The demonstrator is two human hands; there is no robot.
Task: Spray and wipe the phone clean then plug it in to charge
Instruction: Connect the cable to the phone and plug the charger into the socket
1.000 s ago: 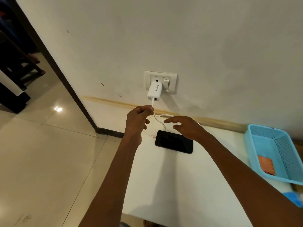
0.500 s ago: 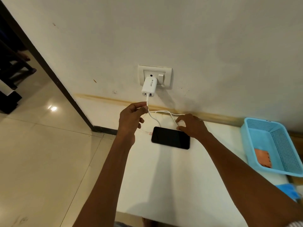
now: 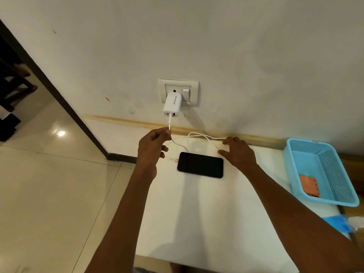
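Observation:
A black phone (image 3: 200, 164) lies flat, screen dark, on the white table (image 3: 206, 223) close to the wall. A white charger (image 3: 172, 105) sits in the wall socket (image 3: 178, 92). Its white cable (image 3: 199, 137) drops from the charger, loops over the table behind the phone, and its orange-tipped plug (image 3: 173, 160) meets the phone's left end. My left hand (image 3: 152, 147) pinches the cable just under the charger. Right of the phone, my right hand (image 3: 237, 152) holds the cable loop between thumb and fingers.
A light blue plastic basket (image 3: 323, 172) holding an orange cloth (image 3: 309, 185) stands at the table's right edge. Something blue (image 3: 336, 223) lies at the right below it. A dark door frame (image 3: 55, 91) and tiled floor lie to the left.
My right hand has moved right from above the phone and taken hold of the cable loop, pulling it along the wall. My left hand keeps its pinch under the charger.

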